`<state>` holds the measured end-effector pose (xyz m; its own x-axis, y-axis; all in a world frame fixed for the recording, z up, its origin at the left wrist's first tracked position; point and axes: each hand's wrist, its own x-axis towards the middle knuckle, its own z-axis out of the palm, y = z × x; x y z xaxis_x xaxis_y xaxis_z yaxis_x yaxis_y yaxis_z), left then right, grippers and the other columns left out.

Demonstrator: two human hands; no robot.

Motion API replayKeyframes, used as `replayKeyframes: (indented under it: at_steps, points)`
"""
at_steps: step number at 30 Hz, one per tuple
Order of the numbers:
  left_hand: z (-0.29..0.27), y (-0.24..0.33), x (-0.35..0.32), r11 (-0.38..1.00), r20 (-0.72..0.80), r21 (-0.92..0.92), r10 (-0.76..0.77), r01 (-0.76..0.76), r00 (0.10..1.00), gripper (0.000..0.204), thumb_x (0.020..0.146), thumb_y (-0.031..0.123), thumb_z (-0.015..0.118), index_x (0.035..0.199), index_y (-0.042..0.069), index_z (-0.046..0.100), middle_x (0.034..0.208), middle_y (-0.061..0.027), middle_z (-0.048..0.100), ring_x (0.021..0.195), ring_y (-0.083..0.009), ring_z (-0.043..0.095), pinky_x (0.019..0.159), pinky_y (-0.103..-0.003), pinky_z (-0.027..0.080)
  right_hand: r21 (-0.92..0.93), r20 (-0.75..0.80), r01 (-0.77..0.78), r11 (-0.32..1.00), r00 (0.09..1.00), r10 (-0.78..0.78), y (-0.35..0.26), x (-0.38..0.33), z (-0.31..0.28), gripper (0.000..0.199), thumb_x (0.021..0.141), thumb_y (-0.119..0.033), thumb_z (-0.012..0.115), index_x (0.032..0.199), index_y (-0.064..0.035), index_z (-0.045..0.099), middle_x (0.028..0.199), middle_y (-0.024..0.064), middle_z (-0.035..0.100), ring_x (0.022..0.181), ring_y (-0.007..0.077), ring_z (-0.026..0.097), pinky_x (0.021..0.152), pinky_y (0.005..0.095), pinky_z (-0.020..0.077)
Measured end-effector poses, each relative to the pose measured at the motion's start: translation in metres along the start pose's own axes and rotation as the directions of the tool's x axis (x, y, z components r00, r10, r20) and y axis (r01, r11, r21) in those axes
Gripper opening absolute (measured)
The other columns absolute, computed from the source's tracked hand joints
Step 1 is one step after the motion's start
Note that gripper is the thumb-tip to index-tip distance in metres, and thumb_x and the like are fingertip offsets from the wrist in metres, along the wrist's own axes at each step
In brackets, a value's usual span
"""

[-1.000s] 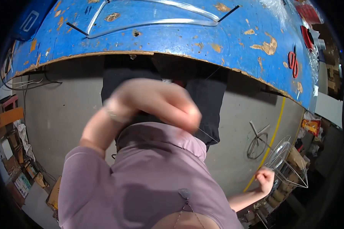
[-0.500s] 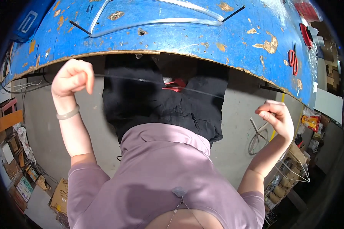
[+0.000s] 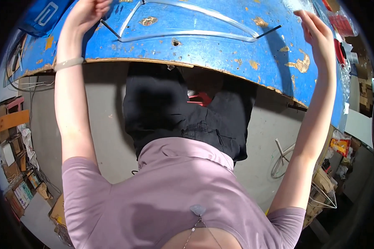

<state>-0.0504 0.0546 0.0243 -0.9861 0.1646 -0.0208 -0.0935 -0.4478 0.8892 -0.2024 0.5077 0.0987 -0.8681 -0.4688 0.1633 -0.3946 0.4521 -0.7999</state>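
My left hand (image 3: 89,14) is raised over the far left of the blue table, partly cut off by the upper edge of the picture. Its fingers are curled closed close to a black peg (image 3: 111,30). Above the table's right side is my right hand (image 3: 318,31), its bent fingers pinched together toward the left. Anything as fine as a thread in either hand cannot be made out now. Between the hands, a bundle of clear, shiny strands (image 3: 187,33) runs in a long loop around black pegs, including a right-hand peg (image 3: 270,31).
The blue tabletop (image 3: 220,54) has chipped paint and a worn front edge. A blue bag-like item (image 3: 45,16) lies at the far left. Red-handled tools (image 3: 340,52) and clear plastic wrapping (image 3: 345,83) are along the right edge. Cardboard boxes (image 3: 58,211) stand at the lower left.
Both hands have moved up and away from my lap to over the table. The thin clear thread stretched between them earlier no longer shows. The view has shifted slightly.
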Motion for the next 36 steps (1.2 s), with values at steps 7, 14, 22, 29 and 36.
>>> replayKeyframes:
  at_steps: [7, 14, 22, 29, 36]
  points:
    - [0.081, 0.009, 0.015, 0.253, -0.276, 0.946, 0.293, 0.204, 0.915, 0.016, 0.076, 0.011, 0.06, 0.085, -0.002, 0.062, 0.071, -0.0028, 0.06, 0.059, -0.0074, 0.051, 0.052, -0.021, 0.041, -0.509, -0.045, -0.372, 0.776, 0.912, 0.408, 0.071, 0.002, -0.017, 0.035, 0.075, -0.042, 0.063, 0.067, -0.0073, 0.06, 0.051, -0.0077, 0.036, 0.044, 0.0025, 0.03, 0.04, 0.0202, 0.0194]
    - [0.207, -0.005, 0.003, 0.253, -0.22, 0.967, 0.831, 0.004, 0.511, 0.012, 0.081, 0.01, 0.055, 0.083, -0.001, 0.059, 0.068, -0.0017, 0.057, 0.059, -0.0046, 0.048, 0.053, -0.017, 0.037, -0.408, -0.087, -0.514, 0.754, 0.845, 0.528, 0.054, -0.175, -0.057, 0.032, 0.081, -0.032, 0.059, 0.059, -0.0085, 0.054, 0.049, -0.008, 0.037, 0.046, 0.0019, 0.031, 0.042, 0.0201, 0.0217]
    - [0.411, -0.174, 0.01, 0.557, 0.703, 0.506, 0.175, -0.658, 0.689, 0.016, 0.069, 0.021, 0.056, 0.065, 0.006, 0.059, 0.071, -0.0104, 0.058, 0.068, -0.0213, 0.057, 0.055, -0.032, 0.048, 0.02, -0.397, -0.732, 0.681, 0.619, 0.678, 0.027, -0.4, -0.047, 0.023, 0.08, -0.025, 0.059, 0.077, -0.0026, 0.063, 0.055, -0.0039, 0.046, 0.05, 0.0051, 0.038, 0.046, 0.0219, 0.0291]
    - [0.485, -0.263, -0.092, 0.858, 0.858, 0.446, -0.329, -0.256, 0.395, 0.038, 0.08, 0.025, 0.054, 0.097, -0.009, 0.051, 0.096, -0.0175, 0.056, 0.086, -0.0283, 0.055, 0.073, -0.037, 0.043, 0.056, -0.066, -0.869, 0.491, 0.487, 0.871, -0.037, -0.472, -0.06, 0.014, 0.074, -0.012, 0.065, 0.074, 0.0022, 0.062, 0.063, 0.002, 0.058, 0.058, 0.0101, 0.05, 0.053, 0.0241, 0.0377]
    - [0.265, -0.158, -0.04, 0.852, 0.803, 0.392, -0.501, 0.349, 0.323, 0.028, 0.088, 0.022, 0.047, 0.078, 0.0, 0.06, 0.072, -0.0052, 0.06, 0.068, -0.0094, 0.053, 0.063, -0.025, 0.041, -0.005, 0.108, -0.698, 0.716, 0.711, 0.695, -0.017, -0.428, -0.086, 0.015, 0.069, -0.014, 0.069, 0.069, -0.0001, 0.063, 0.06, 0.0022, 0.055, 0.056, 0.01, 0.047, 0.049, 0.0228, 0.0337]
